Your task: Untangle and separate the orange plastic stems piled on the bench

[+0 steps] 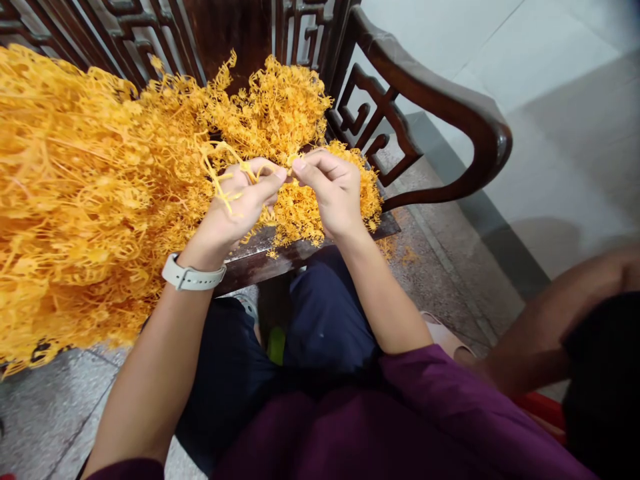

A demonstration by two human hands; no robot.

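Note:
My left hand [240,203], with a pale watch band [193,275] at its wrist, is closed on a thin yellow plastic sprig [216,179]. The sprig's bare branches stick out over the back of the hand and fingers. My right hand [337,190] meets it fingertip to fingertip, pinching a small yellow piece [293,160] at the sprig's end. Whether that piece is joined to the stem is hidden by the fingers. Just below and behind both hands lie heaps of yellow plastic foliage [300,217] on a dark wooden bench [260,267].
A much larger mass of yellow foliage [85,200] fills the left side. The bench's curved armrest [435,87] rises at the right. Loose yellow bits [409,255] lie on the floor. Another person's bare limb [565,313] is close by on the right.

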